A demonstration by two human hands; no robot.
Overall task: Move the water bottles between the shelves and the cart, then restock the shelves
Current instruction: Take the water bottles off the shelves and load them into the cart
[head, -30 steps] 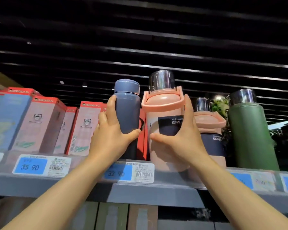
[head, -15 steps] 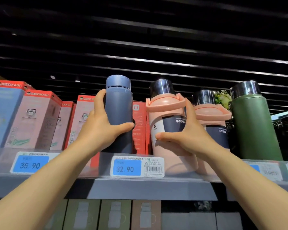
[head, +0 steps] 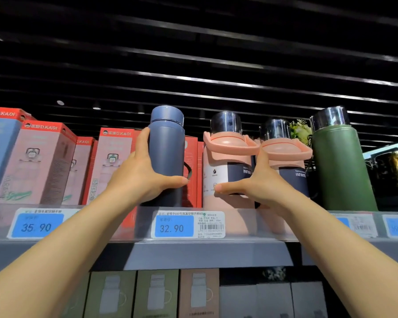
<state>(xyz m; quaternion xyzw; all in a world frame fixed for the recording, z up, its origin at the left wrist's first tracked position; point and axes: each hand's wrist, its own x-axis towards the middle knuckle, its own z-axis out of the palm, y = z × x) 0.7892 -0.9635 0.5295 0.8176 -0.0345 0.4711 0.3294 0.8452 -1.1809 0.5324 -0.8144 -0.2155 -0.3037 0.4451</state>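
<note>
Left hand (head: 143, 177) is gripping the blue bottle (head: 167, 152), fingers wrapped round its smooth matte cylinder. Right hand (head: 260, 182) is holding the near pink bottle (head: 228, 171), thumb across the label, fingers behind it. Both are sitting on the top shelf (head: 205, 251), probably just seated; base hidden by the price rail. Seat them flat before releasing: chrome caps, tall bodies, tippy.

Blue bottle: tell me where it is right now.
In the head view the blue bottle stands left of centre on the top shelf, gripped by the left hand, between the red boxes and the nearer pink bottle, above the 32.90 price tag.
</note>
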